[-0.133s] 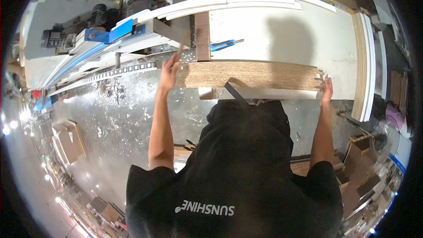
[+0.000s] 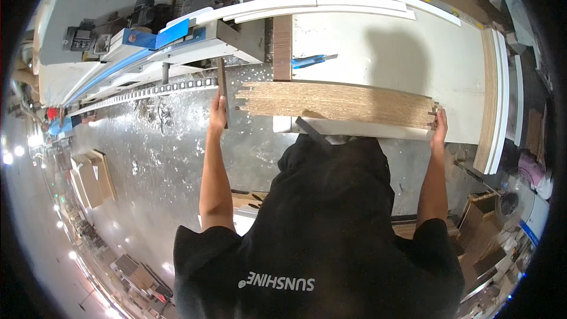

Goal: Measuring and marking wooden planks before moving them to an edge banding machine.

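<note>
A stack of wood-grain strips (image 2: 336, 101) lies across the near side of the white-topped table, its ends uneven at left and right. My left hand (image 2: 218, 112) is closed on a narrow brown wooden block (image 2: 222, 85), held lengthwise away from me and apart from the strips' left ends. At the other end, my right hand (image 2: 439, 129) rests against the strip ends with its fingers stretched out. A dark flat bar (image 2: 313, 132) sticks out in front of my waist toward the strips' near edge.
A blue utility knife (image 2: 312, 60) lies on the white tabletop (image 2: 342, 41), beside a dark brown board (image 2: 282, 29). White strips (image 2: 354, 7) run along the far side, with more strips (image 2: 491, 100) at the right. A machine with a blue-edged rail (image 2: 142, 53) stands at left.
My left hand has drawn back a little from the strips' left ends. The wooden block has swung from a slant to nearly straight. The whole view has shifted slightly.
</note>
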Tool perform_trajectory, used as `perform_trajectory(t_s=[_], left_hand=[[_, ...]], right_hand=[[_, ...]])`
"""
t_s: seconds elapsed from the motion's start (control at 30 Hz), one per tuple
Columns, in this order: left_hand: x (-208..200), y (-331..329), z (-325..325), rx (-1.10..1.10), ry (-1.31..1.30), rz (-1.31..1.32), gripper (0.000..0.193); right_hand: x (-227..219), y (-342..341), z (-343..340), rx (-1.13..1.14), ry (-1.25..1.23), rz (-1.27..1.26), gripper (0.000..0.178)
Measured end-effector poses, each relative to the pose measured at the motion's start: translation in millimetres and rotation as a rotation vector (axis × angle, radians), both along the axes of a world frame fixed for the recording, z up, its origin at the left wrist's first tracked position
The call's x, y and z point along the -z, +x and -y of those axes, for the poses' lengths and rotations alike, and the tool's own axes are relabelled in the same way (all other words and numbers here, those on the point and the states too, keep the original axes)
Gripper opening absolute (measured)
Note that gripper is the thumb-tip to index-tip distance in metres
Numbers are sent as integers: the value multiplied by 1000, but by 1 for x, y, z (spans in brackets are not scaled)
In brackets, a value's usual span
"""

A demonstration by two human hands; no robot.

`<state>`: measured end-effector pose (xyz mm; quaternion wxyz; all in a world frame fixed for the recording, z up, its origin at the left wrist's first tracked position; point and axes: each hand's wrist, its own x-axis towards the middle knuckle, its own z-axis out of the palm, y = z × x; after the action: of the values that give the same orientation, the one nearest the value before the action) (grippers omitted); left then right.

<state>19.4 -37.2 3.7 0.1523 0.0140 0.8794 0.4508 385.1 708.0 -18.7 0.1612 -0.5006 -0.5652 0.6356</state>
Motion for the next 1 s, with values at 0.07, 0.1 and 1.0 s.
perform_trajectory(t_s=[0.07, 0.1, 1.0], left_hand=[[13, 16, 13, -148, 132, 120, 57], [14, 20, 4, -115, 125, 187, 63], [34, 61, -55, 32, 79, 1, 56]], right_hand=[[1, -3, 0, -75, 28, 13, 85], [1, -2, 2, -74, 26, 25, 85], [-2, -1, -20, -135, 59, 60, 80]])
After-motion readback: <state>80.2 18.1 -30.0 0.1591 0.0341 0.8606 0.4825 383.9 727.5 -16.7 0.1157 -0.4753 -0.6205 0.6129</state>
